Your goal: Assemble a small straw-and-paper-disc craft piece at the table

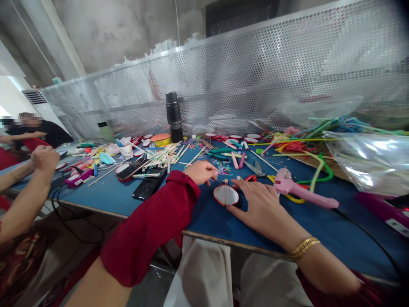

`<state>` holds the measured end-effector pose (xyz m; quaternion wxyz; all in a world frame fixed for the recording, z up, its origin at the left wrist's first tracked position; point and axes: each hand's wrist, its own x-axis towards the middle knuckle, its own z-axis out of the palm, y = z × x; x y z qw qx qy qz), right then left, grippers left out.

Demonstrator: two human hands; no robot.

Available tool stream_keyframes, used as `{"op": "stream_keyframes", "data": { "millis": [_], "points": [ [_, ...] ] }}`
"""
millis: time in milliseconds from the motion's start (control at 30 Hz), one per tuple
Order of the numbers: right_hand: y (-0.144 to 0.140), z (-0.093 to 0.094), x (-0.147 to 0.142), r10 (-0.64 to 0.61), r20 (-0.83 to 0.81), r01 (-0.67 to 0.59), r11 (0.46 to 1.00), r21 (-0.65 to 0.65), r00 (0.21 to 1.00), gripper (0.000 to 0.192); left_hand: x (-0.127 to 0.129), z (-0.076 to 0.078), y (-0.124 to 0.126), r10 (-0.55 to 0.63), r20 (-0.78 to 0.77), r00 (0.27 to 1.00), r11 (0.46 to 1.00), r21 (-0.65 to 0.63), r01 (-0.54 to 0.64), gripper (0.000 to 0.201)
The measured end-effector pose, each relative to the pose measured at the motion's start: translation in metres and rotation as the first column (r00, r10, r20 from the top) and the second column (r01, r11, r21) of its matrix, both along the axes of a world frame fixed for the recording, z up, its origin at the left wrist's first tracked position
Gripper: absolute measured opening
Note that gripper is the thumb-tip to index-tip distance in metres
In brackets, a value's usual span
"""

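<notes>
— What were the hands doing?
— The left hand (pixel 201 171) pinched at bits just beside a small round red-rimmed disc (pixel 226 195) near the table's (pixel 319 221) front edge. The right hand (pixel 260 202) lay flat and open, fingers touching the disc, gripping nothing. It looked like a sticking-on step.
— What did the next move need?
— A careful, tiny press, I think.
— What else was around?
— Phones (pixel 140 177) and sticks (pixel 166 155) toward the left, a black bottle (pixel 174 117) at the back, scissors (pixel 255 168), and a pink glue gun (pixel 300 189) close by the right hand, maybe in the way.
</notes>
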<state>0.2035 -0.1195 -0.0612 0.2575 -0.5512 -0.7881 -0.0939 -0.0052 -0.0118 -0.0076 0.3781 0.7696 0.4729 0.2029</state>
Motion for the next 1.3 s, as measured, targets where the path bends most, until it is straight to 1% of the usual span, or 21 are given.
{"op": "stream_keyframes", "data": {
  "millis": [67, 233, 367, 633, 833, 1067, 1300],
  "points": [
    [0.0, 0.001, -0.001, 0.0, -0.002, 0.0, 1.0, -0.007, 1.0, 0.058, 0.003, -0.002, -0.001, -0.001, 0.051, 0.999, 0.997, -0.072, 0.005, 0.027],
    [-0.001, 0.003, -0.001, -0.004, -0.002, 0.004, 1.0, -0.03, 1.0, 0.058, 0.008, -0.003, -0.005, 0.013, 0.106, 0.994, 0.988, -0.152, 0.003, 0.031],
    [-0.001, 0.003, -0.001, -0.017, 0.008, 0.017, 0.999, -0.035, 1.0, 0.059, 0.009, -0.002, -0.008, 0.003, 0.119, 0.993, 0.984, -0.178, 0.018, 0.033],
    [-0.001, 0.004, -0.002, -0.037, 0.015, 0.038, 0.998, -0.05, 0.999, 0.06, 0.01, 0.002, -0.012, 0.03, 0.149, 0.988, 0.972, -0.233, 0.006, 0.026],
    [-0.002, 0.006, -0.003, -0.031, 0.01, 0.032, 0.998, -0.061, 0.999, 0.059, 0.012, 0.005, -0.014, 0.025, 0.104, 0.994, 0.978, -0.207, -0.003, 0.028],
    [-0.002, 0.006, -0.002, -0.025, -0.003, 0.025, 0.997, -0.069, 1.0, 0.06, 0.012, 0.004, -0.013, 0.005, 0.066, 0.998, 0.984, -0.176, 0.007, 0.029],
    [-0.001, 0.005, -0.002, -0.017, -0.007, 0.016, 0.997, -0.069, 1.0, 0.06, 0.013, 0.007, -0.016, 0.032, 0.1, 0.994, 0.977, -0.214, -0.009, 0.03]
  ]
}}
